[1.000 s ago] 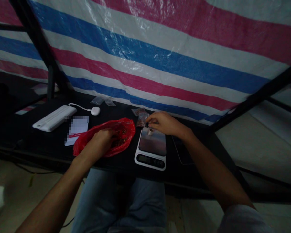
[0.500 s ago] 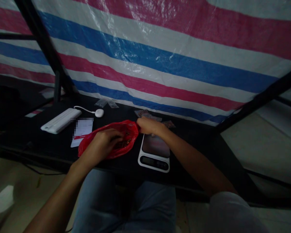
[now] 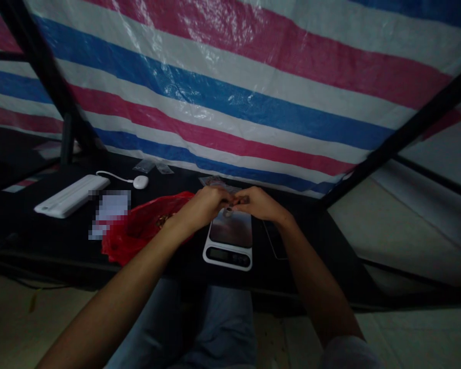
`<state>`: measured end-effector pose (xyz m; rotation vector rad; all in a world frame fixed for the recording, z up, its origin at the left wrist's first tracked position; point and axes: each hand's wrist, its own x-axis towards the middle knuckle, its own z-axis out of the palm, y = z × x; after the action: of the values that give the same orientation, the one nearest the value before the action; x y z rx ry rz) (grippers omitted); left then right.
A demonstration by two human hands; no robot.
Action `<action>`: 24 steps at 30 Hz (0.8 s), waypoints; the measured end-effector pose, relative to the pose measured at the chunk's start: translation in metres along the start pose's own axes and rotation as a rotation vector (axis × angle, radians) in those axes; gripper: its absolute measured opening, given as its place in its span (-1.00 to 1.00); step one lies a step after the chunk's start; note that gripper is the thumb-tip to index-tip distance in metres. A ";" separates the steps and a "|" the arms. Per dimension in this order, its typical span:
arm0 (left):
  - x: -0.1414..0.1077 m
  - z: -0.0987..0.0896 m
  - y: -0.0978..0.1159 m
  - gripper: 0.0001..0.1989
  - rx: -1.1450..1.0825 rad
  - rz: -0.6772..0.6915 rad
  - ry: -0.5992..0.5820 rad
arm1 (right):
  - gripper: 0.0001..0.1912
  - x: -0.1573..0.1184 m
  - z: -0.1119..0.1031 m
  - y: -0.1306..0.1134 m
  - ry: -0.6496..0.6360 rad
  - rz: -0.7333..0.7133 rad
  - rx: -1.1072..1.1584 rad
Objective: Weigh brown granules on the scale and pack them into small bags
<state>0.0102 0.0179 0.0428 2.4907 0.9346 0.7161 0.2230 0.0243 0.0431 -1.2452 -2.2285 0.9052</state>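
Note:
My left hand (image 3: 214, 201) and my right hand (image 3: 255, 203) meet above the back part of a white digital scale (image 3: 230, 236) with a metal plate. The fingers of both are closed around something small; a bit of clear plastic (image 3: 227, 211) shows below them, but the rest is hidden. Left of the scale, under my left forearm, lies an open red plastic bag (image 3: 128, 236) with small brownish-gold pieces (image 3: 162, 220) inside. Behind my hands, small clear packets (image 3: 212, 181) with reddish contents lie on the black table (image 3: 192, 266).
A white power strip-like block (image 3: 72, 196) and a round white piece on a cable (image 3: 140, 182) lie at left, near a blurred paper (image 3: 113, 206). Clear bags (image 3: 145, 165) lie at the back. A striped sheet (image 3: 215, 97) hangs behind the table.
My left hand has left the inside of the red bag and moved right, over the scale. My right hand has let go of the bag's rim. The view has shifted right.

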 end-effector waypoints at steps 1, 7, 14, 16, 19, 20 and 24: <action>0.005 0.004 -0.002 -0.75 0.026 0.011 -0.027 | -0.79 -0.001 0.001 0.004 0.049 -0.003 0.046; 0.018 0.017 -0.019 -0.72 0.092 0.034 -0.128 | -0.80 -0.007 0.012 0.019 0.218 0.010 0.185; 0.017 0.011 -0.017 -0.76 0.043 -0.002 -0.116 | -0.76 -0.008 0.021 0.028 0.196 -0.039 0.257; 0.018 0.012 -0.016 -0.75 0.033 0.012 -0.117 | -0.78 -0.010 0.019 0.032 0.237 -0.046 0.257; 0.020 0.016 -0.016 -0.72 0.012 0.014 -0.122 | -0.78 -0.013 0.016 0.040 0.356 -0.026 0.223; 0.021 0.017 -0.016 -0.72 -0.004 0.011 -0.121 | -0.77 -0.013 0.016 0.042 0.404 -0.014 0.212; 0.020 0.008 -0.009 -0.72 -0.110 0.010 -0.110 | -0.75 -0.014 0.016 0.046 0.540 0.012 0.213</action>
<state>0.0237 0.0368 0.0383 2.4130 0.8223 0.6103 0.2464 0.0245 -0.0022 -1.2257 -1.6597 0.6852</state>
